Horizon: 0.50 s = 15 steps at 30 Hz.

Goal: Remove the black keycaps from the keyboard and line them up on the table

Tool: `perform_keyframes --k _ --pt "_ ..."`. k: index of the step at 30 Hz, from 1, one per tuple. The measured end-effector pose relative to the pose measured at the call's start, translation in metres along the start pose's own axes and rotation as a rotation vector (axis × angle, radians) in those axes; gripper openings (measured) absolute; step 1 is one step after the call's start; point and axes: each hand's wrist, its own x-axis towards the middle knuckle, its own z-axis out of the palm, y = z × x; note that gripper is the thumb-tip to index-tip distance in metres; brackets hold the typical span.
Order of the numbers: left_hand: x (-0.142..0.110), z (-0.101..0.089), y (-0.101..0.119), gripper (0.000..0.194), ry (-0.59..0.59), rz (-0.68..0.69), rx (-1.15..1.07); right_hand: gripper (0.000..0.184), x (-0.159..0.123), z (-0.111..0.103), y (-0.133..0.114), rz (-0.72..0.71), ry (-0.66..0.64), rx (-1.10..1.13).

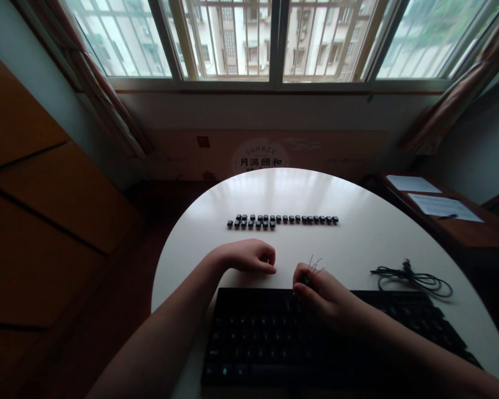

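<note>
My right hand [316, 288] is closed around a keycap puller [315, 266], whose thin wires stick up above the fingers. Most of its dark handle is hidden in the grip. This hand is over the upper middle of a black keyboard [249, 332]; several keys in its top row look bare, though the dim light blurs them. Just beyond the keyboard's far edge, my left hand [253, 256] rests on the table, loosely curled, with nothing visible in it. Past both hands, black keycaps [283, 219] stand in two rows, the nearer one shorter.
A coiled black cable [416, 278] lies on the round white table [191, 249], to the right beyond the keyboard. Papers [444, 206] and a pen [448, 216] are on a brown desk farther right. A long cardboard box [316, 149] leans under the window.
</note>
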Motion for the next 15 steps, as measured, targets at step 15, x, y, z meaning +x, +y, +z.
perform_keyframes --k 15 --pt "0.0022 0.0018 -0.0064 0.027 0.041 0.012 0.0 0.012 -0.0007 -0.0001 -0.0079 -0.077 -0.126 -0.266"
